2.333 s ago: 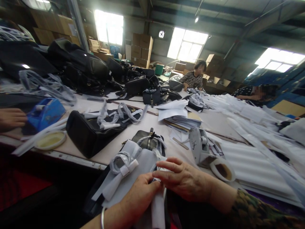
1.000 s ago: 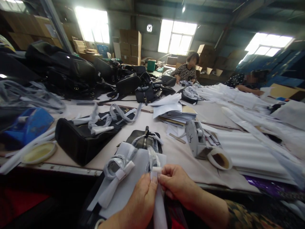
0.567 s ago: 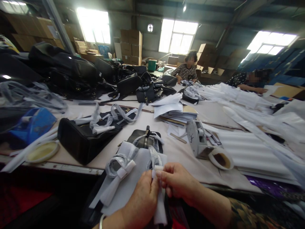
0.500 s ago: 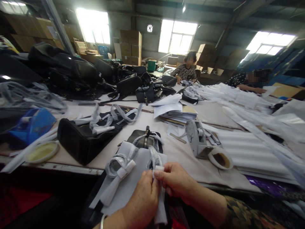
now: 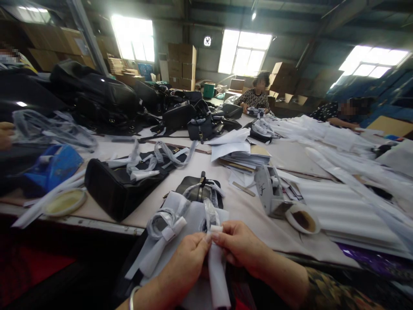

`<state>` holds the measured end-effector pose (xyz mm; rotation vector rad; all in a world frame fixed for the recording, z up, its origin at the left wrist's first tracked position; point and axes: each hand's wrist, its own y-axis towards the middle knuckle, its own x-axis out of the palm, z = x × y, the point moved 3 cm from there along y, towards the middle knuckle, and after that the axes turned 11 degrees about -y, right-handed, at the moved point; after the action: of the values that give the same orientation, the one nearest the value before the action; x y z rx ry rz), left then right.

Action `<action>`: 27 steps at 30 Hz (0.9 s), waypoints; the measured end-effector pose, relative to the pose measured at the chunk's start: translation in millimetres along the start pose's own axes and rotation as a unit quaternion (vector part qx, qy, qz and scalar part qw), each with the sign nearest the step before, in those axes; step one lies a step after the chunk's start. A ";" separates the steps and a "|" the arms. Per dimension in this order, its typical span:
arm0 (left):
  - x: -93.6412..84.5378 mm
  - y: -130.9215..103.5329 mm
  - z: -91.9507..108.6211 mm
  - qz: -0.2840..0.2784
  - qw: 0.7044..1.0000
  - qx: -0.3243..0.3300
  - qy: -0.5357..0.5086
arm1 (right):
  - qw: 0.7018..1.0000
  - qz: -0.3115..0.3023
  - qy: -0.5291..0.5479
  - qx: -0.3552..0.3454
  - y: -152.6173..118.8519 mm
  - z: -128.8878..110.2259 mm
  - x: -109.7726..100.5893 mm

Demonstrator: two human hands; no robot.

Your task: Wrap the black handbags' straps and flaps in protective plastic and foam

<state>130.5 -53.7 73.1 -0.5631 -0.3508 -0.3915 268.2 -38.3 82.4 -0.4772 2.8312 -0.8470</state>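
Observation:
A black bag (image 5: 197,189) lies at the table's front edge, with white foam sheet over its near part. On its left side a plastic-wrapped strap (image 5: 160,223) is coiled and bound with white foam. At the right side, my left hand (image 5: 190,258) and my right hand (image 5: 238,245) meet at a white foam strip (image 5: 217,275) around another wrapped strap (image 5: 210,212). Both hands pinch the strip, fingertips almost touching. The strip's lower end hangs below them.
Another black bag (image 5: 109,185) with wrapped straps lies left, beside a blue tape dispenser (image 5: 56,165) and a round lid (image 5: 64,202). To the right are a grey dispenser (image 5: 271,193), a small dish (image 5: 303,218) and foam sheets (image 5: 342,211). People work across the table.
My left hand has shifted up the strip, its thumb now nearer my right fingertips, and more of the strip's hanging end shows. The view has turned slightly left.

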 end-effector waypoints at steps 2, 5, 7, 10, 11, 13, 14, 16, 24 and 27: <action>-3.8 3.8 -5.4 0.014 1.000 -0.003 0.003 | 1.000 -0.003 -0.010 0.005 -2.1 1.2 -2.9; -9.4 7.0 -11.1 0.032 0.999 -0.003 0.023 | 0.999 -0.035 -0.023 0.001 -7.4 2.5 -8.9; -11.5 7.6 -12.8 0.033 0.999 0.000 0.036 | 0.998 -0.057 -0.016 -0.013 -10.0 3.5 -12.2; -12.8 7.3 -12.8 0.028 0.999 0.001 0.046 | 0.998 -0.062 0.002 -0.011 -9.7 8.0 -13.5; -13.1 6.9 -12.3 0.025 0.999 -0.001 0.045 | 0.998 -0.057 0.007 -0.007 -8.7 9.6 -12.7; -13.1 6.0 -11.0 0.014 0.999 -0.011 0.039 | 0.999 -0.044 0.018 0.001 -6.7 11.6 -9.7; -12.9 5.5 -10.3 0.008 0.999 -0.018 0.036 | 0.999 -0.036 0.023 0.003 -6.0 11.8 -8.1; -12.6 4.6 -8.3 0.001 0.999 -0.028 0.028 | 0.999 -0.019 0.033 0.008 -5.1 10.6 -5.7; -11.3 2.9 -1.8 -0.012 0.998 -0.051 -0.018 | 0.999 -0.020 0.027 0.005 -2.8 4.2 -5.8; -13.0 2.6 -3.2 -0.012 0.998 -0.047 -0.027 | 0.999 -0.028 0.028 0.003 -2.5 5.3 -5.1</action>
<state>121.0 -50.2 64.0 -0.6630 -0.3920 -0.4173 274.8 -41.3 79.7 -0.5443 2.8775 -0.8920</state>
